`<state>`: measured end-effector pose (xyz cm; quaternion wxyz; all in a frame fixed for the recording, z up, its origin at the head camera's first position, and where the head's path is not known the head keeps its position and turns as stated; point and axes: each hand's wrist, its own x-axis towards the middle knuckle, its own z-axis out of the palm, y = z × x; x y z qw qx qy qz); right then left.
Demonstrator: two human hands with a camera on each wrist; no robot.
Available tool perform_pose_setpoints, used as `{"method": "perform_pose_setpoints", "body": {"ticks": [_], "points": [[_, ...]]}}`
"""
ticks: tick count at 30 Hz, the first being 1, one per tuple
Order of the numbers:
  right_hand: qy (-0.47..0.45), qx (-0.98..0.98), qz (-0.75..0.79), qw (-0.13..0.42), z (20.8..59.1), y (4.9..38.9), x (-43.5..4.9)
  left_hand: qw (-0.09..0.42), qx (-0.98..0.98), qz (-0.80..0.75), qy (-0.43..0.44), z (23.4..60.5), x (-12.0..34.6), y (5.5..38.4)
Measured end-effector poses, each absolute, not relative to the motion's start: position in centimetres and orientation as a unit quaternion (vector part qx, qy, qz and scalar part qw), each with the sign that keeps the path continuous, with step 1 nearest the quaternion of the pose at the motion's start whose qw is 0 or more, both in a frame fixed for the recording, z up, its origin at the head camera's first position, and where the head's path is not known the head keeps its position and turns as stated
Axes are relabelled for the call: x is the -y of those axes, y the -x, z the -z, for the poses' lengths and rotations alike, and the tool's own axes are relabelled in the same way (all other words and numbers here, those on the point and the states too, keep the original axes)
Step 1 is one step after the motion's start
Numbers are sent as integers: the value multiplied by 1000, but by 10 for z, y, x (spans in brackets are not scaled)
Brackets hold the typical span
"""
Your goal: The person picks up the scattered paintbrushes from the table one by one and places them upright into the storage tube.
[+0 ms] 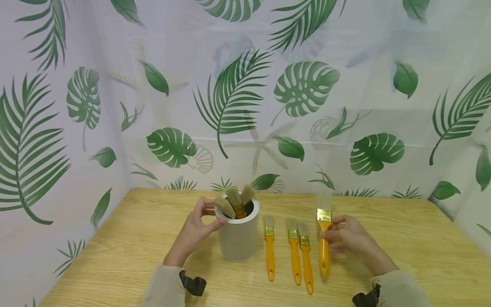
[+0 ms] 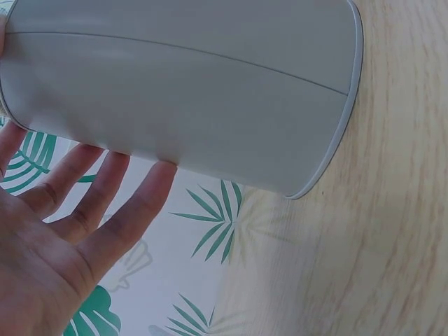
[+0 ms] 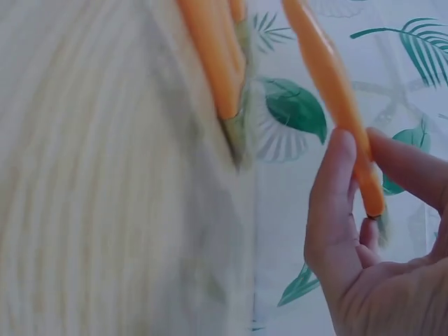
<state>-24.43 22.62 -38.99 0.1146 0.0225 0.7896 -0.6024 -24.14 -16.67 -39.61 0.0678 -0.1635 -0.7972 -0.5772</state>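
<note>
A light grey can with a white rim stands upright on the table, bristle-up paintbrushes inside it. My left hand grips its left side near the top, thumb at the near rim. The left wrist view shows fingertips against the can's seamed wall. My right hand pinches the orange handle of a wide paintbrush between thumb and fingers, bristles pointing away. In the right wrist view this handle is raised from the table.
Three orange-handled paintbrushes lie between the can and my right hand: one alone, then a pair side by side, the left and the right. The wooden table ends at a leaf-patterned curtain.
</note>
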Motion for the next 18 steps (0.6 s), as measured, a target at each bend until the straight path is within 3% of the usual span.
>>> {"method": "perform_pose_setpoints", "body": {"ticks": [18], "points": [[-5, -706, 705, 64, 369, 247, -202, 73, 800, 574, 159, 395, 166, 242]]}}
